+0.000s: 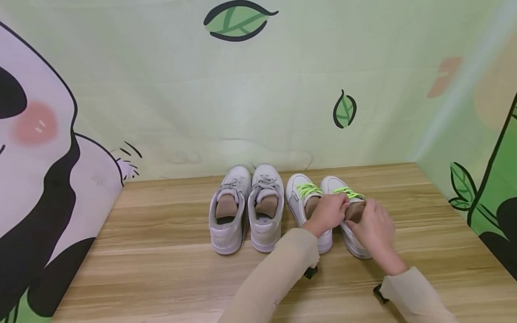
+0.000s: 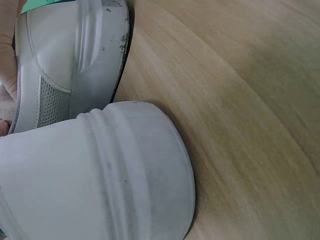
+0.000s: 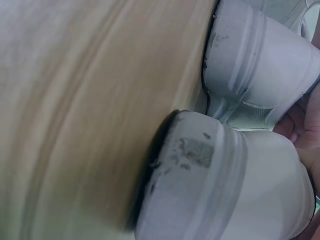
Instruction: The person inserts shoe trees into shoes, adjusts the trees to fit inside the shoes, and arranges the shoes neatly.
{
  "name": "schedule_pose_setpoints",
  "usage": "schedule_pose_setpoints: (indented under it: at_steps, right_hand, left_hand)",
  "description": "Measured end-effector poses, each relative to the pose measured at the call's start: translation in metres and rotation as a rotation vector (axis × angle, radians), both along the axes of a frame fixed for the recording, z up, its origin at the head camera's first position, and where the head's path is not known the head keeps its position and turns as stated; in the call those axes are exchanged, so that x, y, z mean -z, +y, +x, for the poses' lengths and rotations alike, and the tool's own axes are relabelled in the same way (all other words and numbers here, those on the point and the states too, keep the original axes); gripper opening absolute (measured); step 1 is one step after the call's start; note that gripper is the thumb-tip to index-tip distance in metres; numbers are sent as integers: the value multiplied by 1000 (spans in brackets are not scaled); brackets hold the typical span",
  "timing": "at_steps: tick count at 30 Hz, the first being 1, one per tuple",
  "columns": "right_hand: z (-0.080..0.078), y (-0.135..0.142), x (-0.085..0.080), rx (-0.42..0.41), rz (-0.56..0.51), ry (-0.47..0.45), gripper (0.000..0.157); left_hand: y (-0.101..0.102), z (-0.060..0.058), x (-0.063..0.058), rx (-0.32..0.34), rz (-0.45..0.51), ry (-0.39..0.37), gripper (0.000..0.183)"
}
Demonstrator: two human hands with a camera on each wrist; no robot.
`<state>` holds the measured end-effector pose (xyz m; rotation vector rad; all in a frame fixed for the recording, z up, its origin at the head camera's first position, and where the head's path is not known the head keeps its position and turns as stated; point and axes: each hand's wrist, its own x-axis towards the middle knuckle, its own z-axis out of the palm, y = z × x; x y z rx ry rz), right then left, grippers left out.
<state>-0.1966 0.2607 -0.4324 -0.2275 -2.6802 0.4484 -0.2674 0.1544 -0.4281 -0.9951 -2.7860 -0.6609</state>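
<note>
Two white sneakers with bright green laces stand side by side, heels toward me. Both hands are at the opening of the right-hand green-laced sneaker [image 1: 353, 240]. My left hand [image 1: 329, 211] reaches over the other green-laced sneaker [image 1: 296, 204], and its curled fingers pinch the far sneaker's collar near the tongue. On the opposite side my right hand [image 1: 375, 224] grips the collar, thumb toward the brown insole [image 1: 355, 211]. The fingertips are partly hidden. In the right wrist view the sneaker's scuffed heel [image 3: 190, 170] rests on the floor.
To the left stands a pair of white sneakers with grey laces, a left one [image 1: 226, 237] and a right one [image 1: 266, 235]. The wood-grain surface [image 1: 161, 269] meets a green printed backdrop [image 1: 161, 112] behind the toes. A printed side panel [image 1: 492, 179] borders the right.
</note>
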Motion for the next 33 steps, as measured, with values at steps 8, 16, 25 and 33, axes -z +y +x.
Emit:
schedule_pose_setpoints:
  at_steps: [8, 16, 25, 33]
  right_hand:
    - [4, 2, -7, 9, 28, -80, 65]
    - [7, -2, -3, -16, 45, -24, 60]
    - [7, -3, -2, -20, 54, 14, 55]
    - [4, -3, -3, -6, 73, 38, 55]
  left_hand:
    - [1, 0, 0, -9, -25, 24, 12]
    - [-1, 1, 0, 7, -28, 62, 16]
    - [-4, 2, 1, 23, 29, 73, 14]
    - [-4, 1, 0, 32, 45, 39, 12]
